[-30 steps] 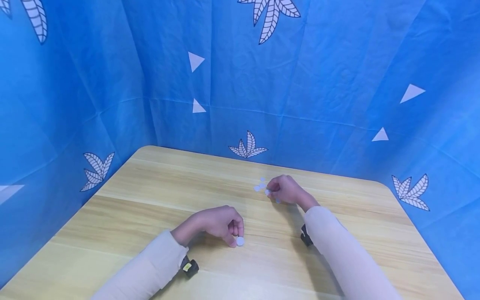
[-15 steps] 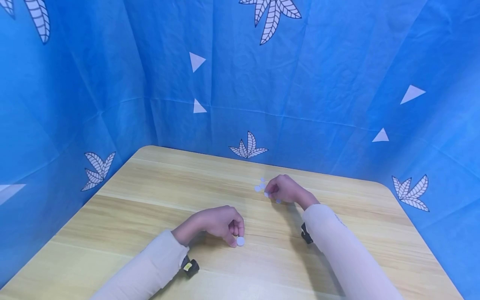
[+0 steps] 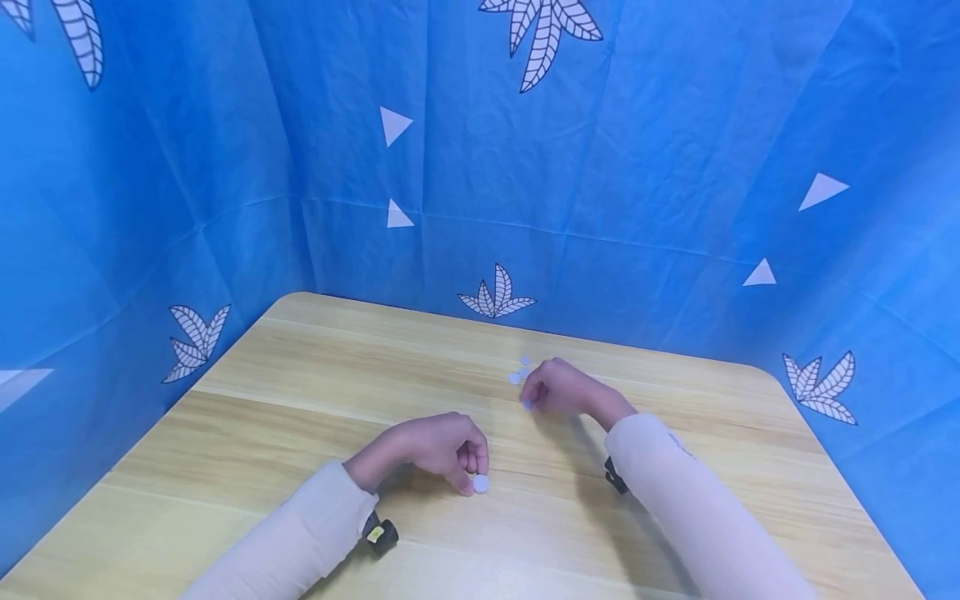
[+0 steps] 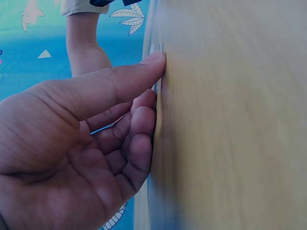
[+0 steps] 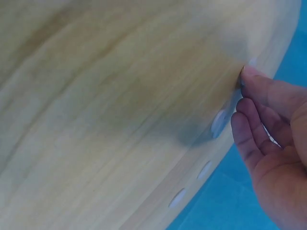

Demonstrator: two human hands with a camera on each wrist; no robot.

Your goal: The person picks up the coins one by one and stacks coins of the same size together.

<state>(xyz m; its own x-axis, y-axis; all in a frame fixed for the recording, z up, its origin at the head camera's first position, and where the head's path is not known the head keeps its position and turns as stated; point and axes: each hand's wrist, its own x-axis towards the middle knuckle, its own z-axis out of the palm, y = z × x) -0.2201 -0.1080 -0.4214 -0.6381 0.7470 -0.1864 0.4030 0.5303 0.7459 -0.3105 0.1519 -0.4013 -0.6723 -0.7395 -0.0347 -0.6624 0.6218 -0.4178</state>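
Observation:
In the head view my left hand (image 3: 438, 446) rests low over the table, thumb and forefinger closed around a small white disc (image 3: 481, 483). The left wrist view shows thin white edges (image 4: 157, 47) standing at the thumb tip, like discs side by side. Farther back, my right hand (image 3: 561, 388) pinches another white disc (image 3: 528, 405) between thumb and fingertips, right at the tabletop. From the right wrist, this disc is mostly hidden by the thumb (image 5: 254, 79); a loose white disc (image 5: 218, 123) lies close below the fingers.
More white discs (image 3: 513, 378) lie together just left of the right hand; two discs (image 5: 177, 197) show near the table edge from the right wrist. The wooden table (image 3: 337, 350) has rounded corners. A blue cloth (image 3: 480, 167) with leaf prints hangs behind and at both sides.
My right hand has shifted slightly left and toward me with its disc. The disc seen below that hand is now hidden. The left hand stays put.

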